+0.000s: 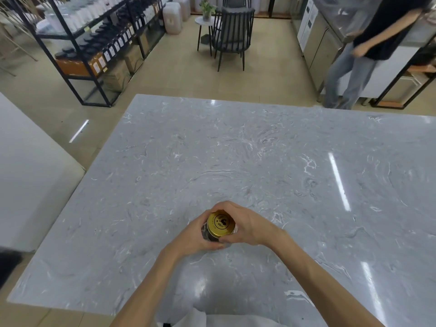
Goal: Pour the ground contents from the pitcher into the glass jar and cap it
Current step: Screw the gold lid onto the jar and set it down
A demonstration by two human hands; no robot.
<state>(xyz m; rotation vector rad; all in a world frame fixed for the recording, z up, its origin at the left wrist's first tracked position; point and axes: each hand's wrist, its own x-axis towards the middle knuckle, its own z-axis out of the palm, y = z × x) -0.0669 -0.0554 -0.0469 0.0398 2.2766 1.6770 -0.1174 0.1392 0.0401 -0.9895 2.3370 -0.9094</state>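
Capping looks like the step in hand: the round gold metal lid point(221, 223) already sits on top of the small clear glass jar point(207, 235) with dark contents, no pitcher is in view, so the pour seems done and only tightening seems left. The jar stands on the grey marbled bench point(259, 161) between both hands. Left hand point(195, 234) fingers wrap the glass below the lid, while right hand point(245, 223) fingers curl over the lid's far rim, thumb on its near edge.

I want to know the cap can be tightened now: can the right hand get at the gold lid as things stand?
Probably yes. The right hand already curls round the gold lid, fingers at its rim, while the left hand holds the glass jar below. Nothing lies between.
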